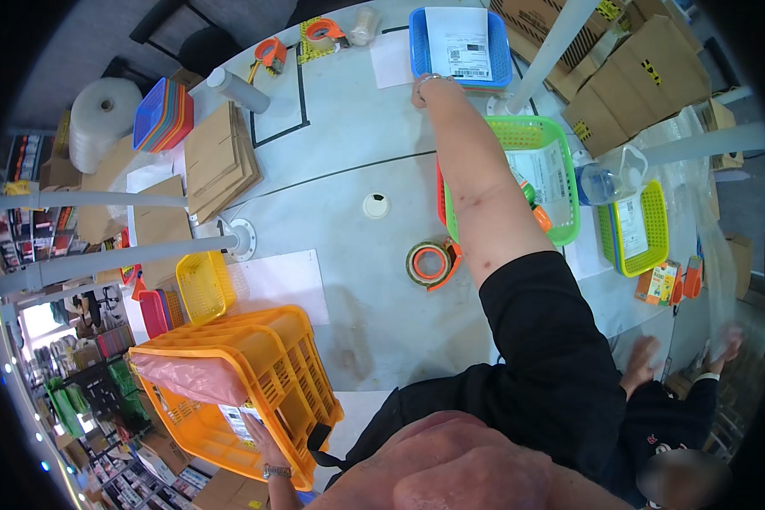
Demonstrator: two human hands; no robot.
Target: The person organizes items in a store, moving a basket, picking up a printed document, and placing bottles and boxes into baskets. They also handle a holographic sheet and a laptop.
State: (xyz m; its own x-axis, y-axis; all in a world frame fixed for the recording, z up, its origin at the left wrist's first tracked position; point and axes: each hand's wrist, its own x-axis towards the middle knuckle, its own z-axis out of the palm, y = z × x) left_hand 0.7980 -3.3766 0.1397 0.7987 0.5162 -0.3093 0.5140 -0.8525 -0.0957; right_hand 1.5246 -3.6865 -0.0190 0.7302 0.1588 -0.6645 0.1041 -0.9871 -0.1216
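My right arm reaches across the table to a blue basket (503,47) at the far side. My right hand (421,90) is at its near left corner; its fingers are hidden from me. White printed sheets (457,42) lie on top of this basket. At the lower left, an orange plastic crate (285,365) is tilted on its side by the table edge. My left hand (266,444) is at its opening with fingers stretched out, beside a white printed label (236,422). A pink plastic-wrapped package (189,380) lies in the crate.
Under my right arm stands a green basket (569,191) with a sheet and bottle. Tape dispensers (432,265) lie nearby. A water jug (599,184) and yellow-green basket (660,223) are right. Flat cardboard (219,161) lies left. Another person (667,425) is at lower right.
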